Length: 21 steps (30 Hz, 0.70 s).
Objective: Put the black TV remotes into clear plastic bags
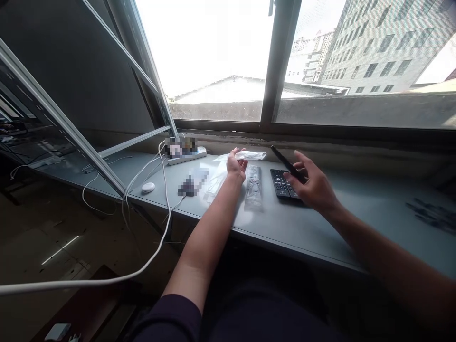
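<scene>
My left hand is closed on a clear plastic bag above the back part of the table. In my right hand is a slim black remote control, seen nearly edge-on and tilted up toward the window. Just under that hand, black remote controls with rows of buttons lie side by side, partly covered by my fingers. Between my hands lies a dark item in a clear bag. More clear plastic bags rest left of my left wrist.
A white power strip stands by the window wall, with white cables looping off the table's left side. A round white object sits near the edge. A metal frame slants across the left. Dark items lie far right.
</scene>
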Available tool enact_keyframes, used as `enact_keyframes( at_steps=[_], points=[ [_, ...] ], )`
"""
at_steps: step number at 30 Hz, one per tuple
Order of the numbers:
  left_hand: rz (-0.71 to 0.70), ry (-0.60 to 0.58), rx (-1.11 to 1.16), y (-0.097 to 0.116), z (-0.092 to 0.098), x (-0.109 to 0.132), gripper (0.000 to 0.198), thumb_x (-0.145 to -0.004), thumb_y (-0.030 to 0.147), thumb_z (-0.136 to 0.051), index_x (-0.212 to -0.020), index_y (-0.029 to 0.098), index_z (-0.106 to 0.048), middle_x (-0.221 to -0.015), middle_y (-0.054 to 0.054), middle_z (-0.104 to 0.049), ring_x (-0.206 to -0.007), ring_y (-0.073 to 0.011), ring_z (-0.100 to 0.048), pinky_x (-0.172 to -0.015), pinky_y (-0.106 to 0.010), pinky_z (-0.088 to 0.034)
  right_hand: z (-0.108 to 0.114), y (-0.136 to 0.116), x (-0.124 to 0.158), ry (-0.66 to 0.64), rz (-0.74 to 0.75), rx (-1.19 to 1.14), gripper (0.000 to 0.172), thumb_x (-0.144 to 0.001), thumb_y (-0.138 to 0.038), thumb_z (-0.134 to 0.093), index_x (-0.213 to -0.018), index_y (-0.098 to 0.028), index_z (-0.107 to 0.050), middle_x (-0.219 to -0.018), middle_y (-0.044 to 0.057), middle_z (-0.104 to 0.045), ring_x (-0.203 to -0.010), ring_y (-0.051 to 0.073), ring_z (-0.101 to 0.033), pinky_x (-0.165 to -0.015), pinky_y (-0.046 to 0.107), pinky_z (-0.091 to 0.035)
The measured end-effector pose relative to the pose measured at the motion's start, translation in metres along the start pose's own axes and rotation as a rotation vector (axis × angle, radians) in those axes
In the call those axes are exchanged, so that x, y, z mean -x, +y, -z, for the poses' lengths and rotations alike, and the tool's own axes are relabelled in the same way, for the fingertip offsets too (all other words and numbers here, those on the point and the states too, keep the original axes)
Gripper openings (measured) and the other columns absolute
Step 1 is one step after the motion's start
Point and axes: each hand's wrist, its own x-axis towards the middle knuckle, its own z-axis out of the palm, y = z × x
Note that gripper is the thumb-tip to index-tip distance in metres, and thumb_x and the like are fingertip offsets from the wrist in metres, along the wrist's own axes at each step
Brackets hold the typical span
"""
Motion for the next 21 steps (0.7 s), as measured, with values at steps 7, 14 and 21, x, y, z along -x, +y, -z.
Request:
enact_keyframes(
  at_steps=[7, 14, 21],
  points=[
    [0.009, -0.014, 0.054, 0.000, 0.001, -0.001, 0.019, -0.108, 0.032, -0.066, -0.116, 0.018, -0.074, -0.111, -0.008, -0.083, -0.075, -0.0113, -0.075, -0.062, -0.019, -0.057, 0.002, 0.005, 0.006, -0.081, 0.243, 0.191, 0.021, -0.087, -0.027, -0.098, -0.097, -0.032, -0.081, -0.106, 0.009, -0.067, -0.108, 0.033, -0.065, -0.095, 0.046, -0.064],
    [0.024, -0.016, 0.057, 0.000, -0.001, 0.001, 0.016, -0.107, 0.029, -0.067, -0.116, 0.018, -0.074, -0.105, -0.008, -0.083, -0.071, -0.0119, -0.074, -0.060, -0.019, -0.057, -0.003, -0.002, 0.009, -0.225, 0.263, 0.128, 0.040, -0.081, -0.027, -0.103, -0.117, -0.036, -0.086, -0.120, 0.010, -0.071, -0.115, 0.034, -0.068, -0.101, 0.049, -0.064],
    [0.031, -0.031, 0.071, -0.002, -0.001, 0.000, 0.020, -0.108, 0.027, -0.063, -0.122, 0.016, -0.074, -0.102, -0.008, -0.083, -0.072, -0.0130, -0.075, -0.061, -0.020, -0.058, 0.006, 0.016, 0.000, -0.337, 0.417, 0.215, 0.042, -0.092, -0.043, -0.095, -0.131, -0.033, -0.082, -0.106, 0.006, -0.077, -0.100, 0.031, -0.074, -0.102, 0.049, -0.061]
  ],
)
